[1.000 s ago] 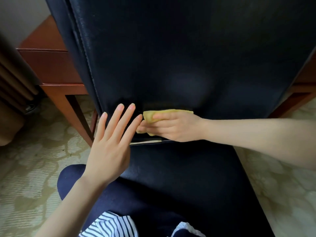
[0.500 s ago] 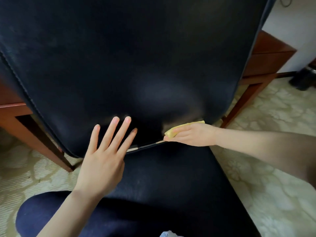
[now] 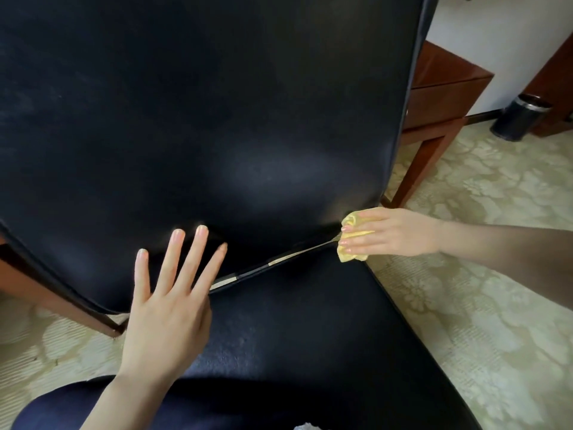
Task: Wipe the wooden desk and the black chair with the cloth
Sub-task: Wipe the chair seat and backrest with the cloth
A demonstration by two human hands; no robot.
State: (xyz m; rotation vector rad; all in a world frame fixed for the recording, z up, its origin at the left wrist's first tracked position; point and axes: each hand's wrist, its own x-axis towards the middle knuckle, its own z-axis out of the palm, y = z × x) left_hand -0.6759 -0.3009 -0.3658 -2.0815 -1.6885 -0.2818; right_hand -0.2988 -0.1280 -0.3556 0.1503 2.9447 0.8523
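Curling round the yellow cloth [image 3: 352,255], my right grip [image 3: 393,232] is holding it bunched under the fingers and pressing it against the black chair [image 3: 192,88], at the lower right corner of the backrest [image 3: 279,169], just where that is meeting the seat [image 3: 310,336]. Some of the cloth is poking out above my fingers and some is hanging below them, past the seat's right edge.

My left grip [image 3: 167,318] is lying open, fingers straight and spread, holding nothing. It is sitting well to the left of the right grip, with its palm over the seat and its fingertips reaching up across the bottom of the backrest; whether they are touching the leather I cannot tell. Between the two grips a pale tan strip [image 3: 279,260] is showing in the seam under the backrest.

Beyond the right grip, behind the chair, the wooden bench [image 3: 440,97] is standing with one leg [image 3: 418,169] coming down onto the pale patterned carpet [image 3: 480,274]. Another leg [image 3: 62,305] is showing to the left of my left grip, below the backrest's edge. Farther off past the right grip, a black waste bin [image 3: 517,117] is standing on the carpet by the wall. Below my left grip, my leg [image 3: 62,408] in dark trousers is pressing up against the seat's front.
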